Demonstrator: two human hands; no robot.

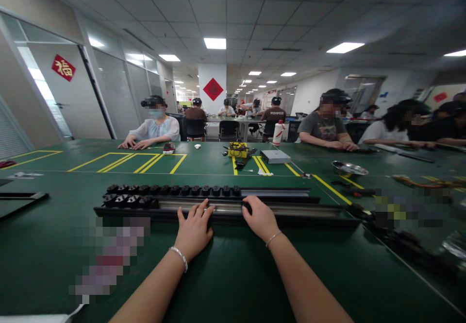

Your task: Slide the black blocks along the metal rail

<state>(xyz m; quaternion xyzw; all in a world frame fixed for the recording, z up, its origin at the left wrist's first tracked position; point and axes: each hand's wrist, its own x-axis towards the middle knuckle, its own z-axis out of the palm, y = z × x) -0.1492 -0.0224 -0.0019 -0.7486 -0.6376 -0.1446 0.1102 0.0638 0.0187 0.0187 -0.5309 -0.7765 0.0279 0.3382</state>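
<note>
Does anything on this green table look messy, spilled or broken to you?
Nothing looks spilled or plainly damaged. The black pieces sit in tidy rows along the two rails. The messiest spot is across the table: what look like dark cables lie tangled over the yellow box. Blurred-out spots I can't judge.

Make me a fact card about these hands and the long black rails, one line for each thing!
Left hand: spread, fingers at the front rail
Right hand: seems to hold a small dark piece
Front rail: short row of black pieces at its left end
Back rail: longer row, right end bare
Table: green, yellow lines
</note>
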